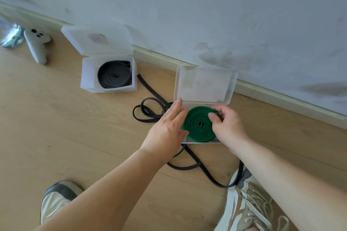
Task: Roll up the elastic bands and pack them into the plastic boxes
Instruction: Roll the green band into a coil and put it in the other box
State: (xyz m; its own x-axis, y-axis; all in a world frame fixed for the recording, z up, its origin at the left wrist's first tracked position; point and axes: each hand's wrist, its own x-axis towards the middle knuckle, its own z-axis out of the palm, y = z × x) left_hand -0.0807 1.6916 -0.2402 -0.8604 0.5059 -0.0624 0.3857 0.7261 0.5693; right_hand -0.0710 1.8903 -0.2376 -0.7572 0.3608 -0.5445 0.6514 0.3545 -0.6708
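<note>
R hand (226,127) fingertips pinch the loose tail of the green coil (200,124), pressing it into the near clear box (187,139); lid (204,85) up. L hand (169,129) flat, fingers spread, steadying the box side, gripping nothing. Approx 2 of 3 done: dark coil (114,77) sits in the far box (88,80). Left: black band (150,114), unrolled on wood floor (56,127). Bands flat, matte, rubbery; boxes thin, stiff, see-thru.

Soft, even daylight fills the scene; shadows stay faint. Wide-angle distortion bends the baseboard (262,88) toward three o'clock, and detail looks slightly soft throughout.
</note>
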